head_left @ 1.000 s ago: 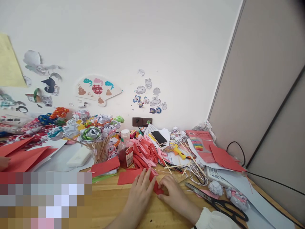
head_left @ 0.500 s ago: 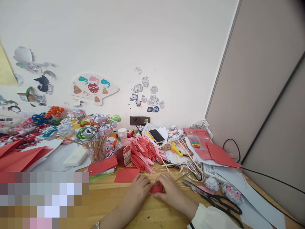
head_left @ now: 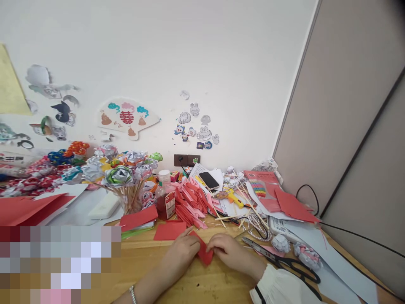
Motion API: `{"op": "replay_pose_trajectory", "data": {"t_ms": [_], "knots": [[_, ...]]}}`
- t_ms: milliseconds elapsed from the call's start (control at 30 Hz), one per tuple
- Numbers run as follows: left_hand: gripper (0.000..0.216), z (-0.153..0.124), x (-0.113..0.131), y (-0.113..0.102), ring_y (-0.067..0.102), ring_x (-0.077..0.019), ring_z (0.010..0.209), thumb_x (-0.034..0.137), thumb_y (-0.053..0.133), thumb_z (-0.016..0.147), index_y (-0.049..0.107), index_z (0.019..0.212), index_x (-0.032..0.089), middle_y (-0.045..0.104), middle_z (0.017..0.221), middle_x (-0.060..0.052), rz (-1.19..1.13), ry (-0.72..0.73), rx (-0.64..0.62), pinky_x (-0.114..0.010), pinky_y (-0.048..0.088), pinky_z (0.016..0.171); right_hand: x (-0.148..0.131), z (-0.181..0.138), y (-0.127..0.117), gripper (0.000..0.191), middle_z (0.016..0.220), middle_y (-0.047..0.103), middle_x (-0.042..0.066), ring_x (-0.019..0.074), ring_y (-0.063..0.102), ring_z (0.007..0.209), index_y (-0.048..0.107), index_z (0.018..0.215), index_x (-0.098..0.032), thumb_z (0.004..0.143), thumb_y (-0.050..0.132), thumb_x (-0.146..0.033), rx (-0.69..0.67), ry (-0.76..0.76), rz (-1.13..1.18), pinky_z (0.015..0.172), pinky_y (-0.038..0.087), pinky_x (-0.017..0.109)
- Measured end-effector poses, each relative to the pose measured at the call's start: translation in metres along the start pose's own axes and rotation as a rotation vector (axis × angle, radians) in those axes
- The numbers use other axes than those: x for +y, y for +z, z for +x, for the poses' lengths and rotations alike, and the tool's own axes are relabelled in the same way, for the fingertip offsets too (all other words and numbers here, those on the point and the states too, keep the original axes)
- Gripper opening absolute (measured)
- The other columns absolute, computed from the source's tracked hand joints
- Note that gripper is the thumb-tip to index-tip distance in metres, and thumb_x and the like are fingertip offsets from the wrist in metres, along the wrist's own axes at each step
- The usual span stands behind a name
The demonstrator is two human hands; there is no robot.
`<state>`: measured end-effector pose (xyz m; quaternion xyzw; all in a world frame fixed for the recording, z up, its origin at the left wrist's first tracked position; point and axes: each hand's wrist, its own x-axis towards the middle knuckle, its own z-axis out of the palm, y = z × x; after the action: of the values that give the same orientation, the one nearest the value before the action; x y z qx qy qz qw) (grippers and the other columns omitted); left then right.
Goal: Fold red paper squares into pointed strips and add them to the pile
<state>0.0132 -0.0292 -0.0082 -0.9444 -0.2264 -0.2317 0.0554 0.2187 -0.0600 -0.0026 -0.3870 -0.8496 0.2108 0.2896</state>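
Note:
A small piece of red paper (head_left: 205,252) sits slanted between my two hands, low over the wooden table (head_left: 167,283). My left hand (head_left: 184,250) is closed on its left edge, fingers bent and pressed together. At the paper's right edge, the thumb and fingers of my right hand (head_left: 228,252) pinch it. Just beyond my left hand lies a flat red paper sheet (head_left: 170,231). To the right of my right hand are black-handled scissors (head_left: 284,261), blades pointing toward it.
Behind my hands stand a glass bottle (head_left: 165,198), a heap of folded red and pink strips (head_left: 193,202) and paper flowers on sticks (head_left: 120,175). A phone (head_left: 209,180), a yellow glue gun (head_left: 236,198) and bead strings (head_left: 257,228) lie further right.
The red paper has turned from lying nearly level to a slant, and more of it shows. My hands have moved slightly apart. The view has shifted a little left.

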Motion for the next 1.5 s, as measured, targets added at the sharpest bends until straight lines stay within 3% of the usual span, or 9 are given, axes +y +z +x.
{"op": "replay_pose_trajectory", "data": {"t_ms": [200,400,533,733,933,1100,1300,1500], "knots": [[0.024,0.003,0.003,-0.011,0.059,-0.0158,0.081,0.018,0.041,0.092,0.061,0.080,0.021,0.066,0.084,-0.001,-0.059,0.057,0.013,-0.039,0.038,0.096,0.007,0.000,0.005,0.020,0.078,0.067,0.004,0.0170,0.058,0.076,0.068,0.083,-0.019,0.089,0.049,-0.020,0.079,-0.159,-0.299,0.070,0.045,0.027],[0.026,0.004,0.007,-0.018,0.058,-0.0154,0.079,0.021,0.040,0.093,0.063,0.081,0.020,0.065,0.079,-0.001,-0.035,0.110,-0.066,-0.035,0.038,0.094,0.001,-0.001,0.004,0.015,0.078,0.062,0.003,0.0161,0.053,0.074,0.069,0.079,-0.021,0.086,0.056,-0.023,0.075,-0.205,-0.500,0.062,0.040,0.026],[0.025,0.003,0.005,-0.022,0.059,-0.0166,0.082,0.024,0.043,0.092,0.065,0.081,0.022,0.066,0.082,-0.002,-0.124,0.088,-0.111,-0.034,0.039,0.093,-0.001,-0.001,0.001,0.014,0.080,0.063,0.002,0.0162,0.053,0.077,0.070,0.078,-0.023,0.085,0.058,-0.025,0.025,-0.205,-0.474,0.065,0.039,0.026],[0.019,0.003,-0.001,-0.024,0.060,-0.0161,0.092,0.018,0.049,0.088,0.065,0.080,0.024,0.069,0.090,-0.001,-0.325,0.042,-0.156,-0.037,0.025,0.104,0.006,0.002,-0.002,0.008,0.079,0.067,0.001,0.0150,0.056,0.079,0.071,0.078,-0.023,0.082,0.063,-0.023,-0.030,-0.196,-0.238,0.074,0.040,0.027],[0.010,0.005,-0.007,-0.012,0.061,-0.0165,0.083,0.025,0.060,0.083,0.068,0.077,0.022,0.070,0.083,-0.002,-0.481,-0.085,-0.097,-0.032,0.037,0.090,0.013,0.008,0.000,0.006,0.074,0.067,-0.001,0.0153,0.058,0.076,0.069,0.072,-0.022,0.073,0.072,-0.026,0.016,-0.002,0.046,0.072,0.041,0.027],[0.008,0.007,-0.006,-0.001,0.059,-0.0175,0.080,0.023,0.067,0.077,0.067,0.070,0.019,0.069,0.079,-0.002,-0.517,-0.191,-0.043,-0.030,0.040,0.079,0.020,0.011,0.009,0.012,0.070,0.063,-0.002,0.0159,0.055,0.075,0.066,0.065,-0.020,0.064,0.078,-0.021,0.088,0.064,0.052,0.071,0.038,0.026],[0.007,0.009,0.000,0.000,0.058,-0.0168,0.081,0.018,0.066,0.075,0.066,0.068,0.018,0.066,0.080,-0.003,-0.592,-0.308,-0.040,-0.028,0.042,0.076,0.016,0.010,0.013,0.010,0.075,0.060,-0.002,0.0150,0.054,0.078,0.064,0.068,-0.020,0.068,0.074,-0.016,0.106,0.115,-0.016,0.072,0.038,0.026],[0.005,0.006,-0.004,-0.005,0.057,-0.0168,0.088,0.020,0.066,0.073,0.067,0.068,0.019,0.064,0.091,-0.004,-0.699,-0.262,-0.113,-0.028,0.043,0.080,0.008,0.010,0.005,0.010,0.080,0.058,-0.002,0.0148,0.051,0.084,0.061,0.069,-0.020,0.072,0.069,-0.013,0.004,0.066,-0.068,0.077,0.039,0.026]]}}
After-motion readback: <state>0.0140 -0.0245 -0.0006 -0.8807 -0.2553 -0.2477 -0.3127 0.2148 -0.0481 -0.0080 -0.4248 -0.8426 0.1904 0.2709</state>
